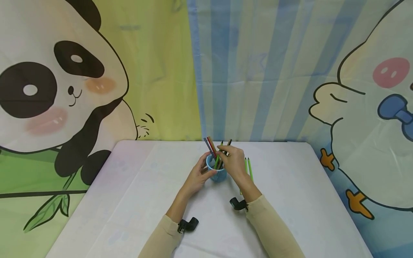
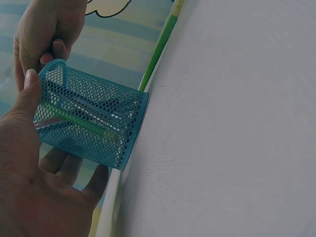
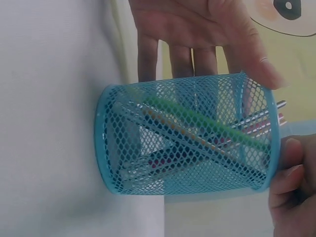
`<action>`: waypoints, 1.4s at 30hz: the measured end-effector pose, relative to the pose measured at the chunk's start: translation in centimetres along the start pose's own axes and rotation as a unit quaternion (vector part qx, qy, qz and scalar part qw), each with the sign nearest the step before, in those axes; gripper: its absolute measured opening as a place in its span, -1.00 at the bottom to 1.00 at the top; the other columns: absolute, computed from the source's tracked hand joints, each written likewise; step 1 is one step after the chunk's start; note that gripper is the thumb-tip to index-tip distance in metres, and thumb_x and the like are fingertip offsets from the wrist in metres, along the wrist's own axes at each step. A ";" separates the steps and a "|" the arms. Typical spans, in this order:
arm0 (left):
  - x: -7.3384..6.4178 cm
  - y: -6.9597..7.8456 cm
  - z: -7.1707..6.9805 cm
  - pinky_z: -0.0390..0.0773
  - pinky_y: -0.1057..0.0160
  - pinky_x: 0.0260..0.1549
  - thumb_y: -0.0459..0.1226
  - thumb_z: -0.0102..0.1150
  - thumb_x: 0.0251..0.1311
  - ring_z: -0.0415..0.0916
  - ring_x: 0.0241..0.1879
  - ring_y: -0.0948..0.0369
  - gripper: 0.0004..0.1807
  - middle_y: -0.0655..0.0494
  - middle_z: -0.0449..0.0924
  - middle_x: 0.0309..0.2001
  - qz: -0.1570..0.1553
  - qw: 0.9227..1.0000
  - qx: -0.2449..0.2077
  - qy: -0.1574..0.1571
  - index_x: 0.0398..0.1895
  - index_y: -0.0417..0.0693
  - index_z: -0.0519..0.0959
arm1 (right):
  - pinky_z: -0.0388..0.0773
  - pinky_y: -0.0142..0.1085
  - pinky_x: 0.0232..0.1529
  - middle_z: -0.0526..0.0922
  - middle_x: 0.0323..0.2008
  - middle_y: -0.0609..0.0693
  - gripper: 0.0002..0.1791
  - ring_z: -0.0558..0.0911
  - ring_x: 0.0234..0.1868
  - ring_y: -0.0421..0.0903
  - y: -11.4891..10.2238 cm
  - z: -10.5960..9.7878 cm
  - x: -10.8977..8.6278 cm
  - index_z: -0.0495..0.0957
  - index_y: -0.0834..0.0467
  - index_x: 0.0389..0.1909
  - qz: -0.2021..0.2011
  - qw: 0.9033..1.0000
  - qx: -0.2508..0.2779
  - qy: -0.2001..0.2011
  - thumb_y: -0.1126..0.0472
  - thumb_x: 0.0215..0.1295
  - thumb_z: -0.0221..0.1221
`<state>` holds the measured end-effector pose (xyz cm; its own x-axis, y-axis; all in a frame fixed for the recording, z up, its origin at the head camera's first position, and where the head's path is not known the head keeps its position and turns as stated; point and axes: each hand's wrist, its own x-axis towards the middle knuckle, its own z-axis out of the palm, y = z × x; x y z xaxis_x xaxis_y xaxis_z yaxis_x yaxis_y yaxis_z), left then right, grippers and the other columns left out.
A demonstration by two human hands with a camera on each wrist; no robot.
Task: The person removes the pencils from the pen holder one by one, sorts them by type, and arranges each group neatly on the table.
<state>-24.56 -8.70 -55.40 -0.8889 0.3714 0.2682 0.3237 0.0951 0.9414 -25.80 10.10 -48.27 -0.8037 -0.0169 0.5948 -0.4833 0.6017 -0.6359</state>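
Observation:
A light blue mesh pencil cup (image 1: 219, 175) stands on the table holding several colored pencils. My left hand (image 1: 196, 177) grips its side, the thumb near the rim and the fingers curving round the far wall, as the right wrist view shows. Over the cup's mouth, my right hand (image 1: 233, 159) pinches a green pencil (image 1: 217, 161) whose lower part is inside the cup. Red and dark pencils (image 1: 210, 146) lean out toward the back left. Through the mesh in the right wrist view, a green pencil (image 3: 197, 118) and an orange pencil (image 3: 170, 124) slant across.
Green pencils (image 1: 250, 168) lie on the white table (image 1: 145, 200) just right of the cup, partly hidden by my right forearm. Behind the table hangs a cloth with a panda (image 1: 106, 71) and blue stripes. Small black cameras (image 1: 188, 225) sit on both wrists.

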 end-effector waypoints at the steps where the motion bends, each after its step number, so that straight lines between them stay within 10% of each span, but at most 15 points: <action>1: 0.0 0.0 0.0 0.35 -0.25 0.44 -0.20 0.31 0.41 0.32 0.51 -0.07 -0.18 -0.03 0.39 0.51 0.001 1.000 -0.002 0.000 0.63 0.30 0.13 | 0.45 -0.43 -0.66 0.85 -0.25 0.08 -0.80 0.61 -0.60 -0.19 0.1 0.1 0.0 0.82 0.15 -0.12 -0.008 1.000 0.005 0.010 0.32 0.23 0.46; 18: 0.1 0.0 0.0 0.38 -0.19 0.45 -0.06 0.33 0.38 0.34 0.51 0.03 -0.15 0.09 0.39 0.51 -0.009 1.000 0.006 0.002 0.64 0.35 0.12 | 0.39 -0.53 -0.66 0.84 -0.29 0.07 -0.82 0.48 -0.67 -0.23 0.2 -0.4 0.1 0.82 0.19 -0.13 -0.028 0.993 0.081 0.087 0.39 0.25 0.43; 42: 0.1 -0.1 0.1 0.36 -0.22 0.45 -0.24 0.34 0.39 0.35 0.49 -0.11 -0.17 -0.07 0.43 0.47 -0.006 1.000 -0.014 0.004 0.62 0.29 0.15 | 0.71 -0.50 -0.36 0.77 -0.25 0.38 -0.82 0.75 -0.31 0.33 -3.6 -2.9 0.2 0.72 0.49 -0.18 -0.003 0.967 0.212 0.140 0.62 0.19 0.33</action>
<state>-24.64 -8.61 -55.45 -0.8952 0.3624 0.2594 0.3049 0.0737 0.9495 -23.19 10.28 -44.44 -0.7032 0.2338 0.6715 -0.6348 0.2187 -0.7410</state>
